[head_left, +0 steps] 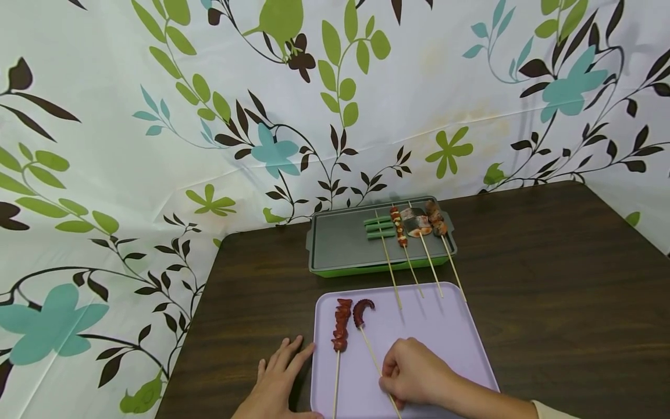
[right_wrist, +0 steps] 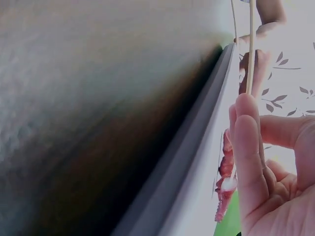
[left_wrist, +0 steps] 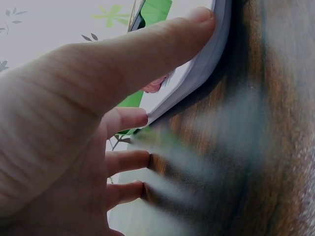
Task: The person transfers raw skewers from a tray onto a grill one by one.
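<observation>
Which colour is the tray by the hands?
Pale lilac; the tray shows best in the head view.

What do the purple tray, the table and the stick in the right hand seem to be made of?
Purple tray: probably plastic, smooth, evenly coloured. Table: dark wood or printed laminate, faintly glossy; grain and reflections show. Stick: likely bamboo or wood, thin, pale tan, apparently matt.

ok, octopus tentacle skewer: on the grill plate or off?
Off. The octopus tentacle skewer is over the lilac tray, pinched in the right hand; a gap separates it from the grill plate.
</observation>
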Motion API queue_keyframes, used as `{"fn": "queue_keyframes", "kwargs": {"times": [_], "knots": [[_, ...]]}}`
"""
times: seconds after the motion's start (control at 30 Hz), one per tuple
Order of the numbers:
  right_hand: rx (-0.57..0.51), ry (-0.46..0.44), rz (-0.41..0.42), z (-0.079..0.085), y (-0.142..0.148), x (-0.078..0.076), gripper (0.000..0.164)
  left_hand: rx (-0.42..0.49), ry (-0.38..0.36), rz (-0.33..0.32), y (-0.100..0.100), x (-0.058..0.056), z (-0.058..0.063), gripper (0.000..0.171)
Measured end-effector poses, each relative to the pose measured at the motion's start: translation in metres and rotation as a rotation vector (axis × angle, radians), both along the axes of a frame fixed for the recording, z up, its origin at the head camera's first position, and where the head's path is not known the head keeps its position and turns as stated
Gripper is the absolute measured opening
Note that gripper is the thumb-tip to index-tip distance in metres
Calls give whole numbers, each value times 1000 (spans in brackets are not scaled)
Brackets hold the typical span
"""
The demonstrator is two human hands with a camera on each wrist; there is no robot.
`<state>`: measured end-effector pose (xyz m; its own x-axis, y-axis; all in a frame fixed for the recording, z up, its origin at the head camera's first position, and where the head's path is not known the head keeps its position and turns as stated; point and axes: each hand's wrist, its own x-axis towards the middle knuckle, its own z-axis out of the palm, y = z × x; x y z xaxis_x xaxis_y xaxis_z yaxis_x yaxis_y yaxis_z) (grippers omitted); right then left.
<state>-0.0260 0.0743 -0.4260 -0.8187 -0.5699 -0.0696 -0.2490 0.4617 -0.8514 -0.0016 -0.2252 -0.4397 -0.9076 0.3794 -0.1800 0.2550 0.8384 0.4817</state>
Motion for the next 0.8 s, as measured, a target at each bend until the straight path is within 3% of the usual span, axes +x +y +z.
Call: {"fn": "queue_keyframes", "kwargs": {"times": [0.33,0.57,0.8], "knots": [[63,132,-9,17,-5,-3,25,-3,-4,15,0,0,-2,107],[38,96,-20,34,-8,-17,23,7,9,5,-1,0,-1,107],[10,72,-64,45,-12,-41,23,16,-65,34,-1,-1,-1,105]]}}
